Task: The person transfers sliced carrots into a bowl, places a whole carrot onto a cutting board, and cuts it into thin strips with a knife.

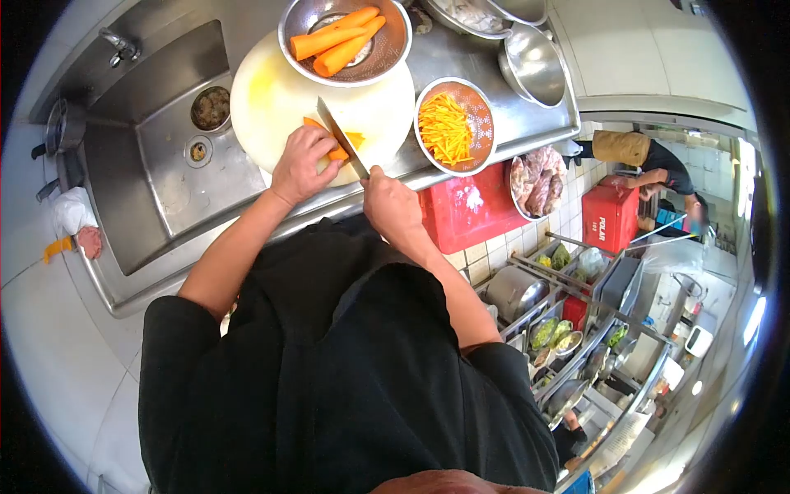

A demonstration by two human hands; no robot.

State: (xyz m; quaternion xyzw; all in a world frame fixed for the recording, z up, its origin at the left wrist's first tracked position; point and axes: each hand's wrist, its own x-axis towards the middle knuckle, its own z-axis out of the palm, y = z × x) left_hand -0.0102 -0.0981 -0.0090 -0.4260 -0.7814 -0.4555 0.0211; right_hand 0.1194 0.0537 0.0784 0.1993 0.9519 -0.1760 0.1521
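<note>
Black shirt (354, 370) nearest, the left hand (305, 165) pins carrot (338, 154) with bent fingers, right hand (392, 204) wrapped round knife (340, 137); a rolling carrot could put fingertips under the blade.

The sink (148, 177) lies at the table's (444, 62) left end. Right of it, the cutting board (380, 105) bears carrot pieces (355, 138) beside the knife (340, 136); a colander (400, 45) of carrots (341, 43) overlaps its far edge. Farther right, near the front edge, sits a colander (483, 123) of carrot strips (444, 132); a bowl (531, 67), by the right edge.
</note>
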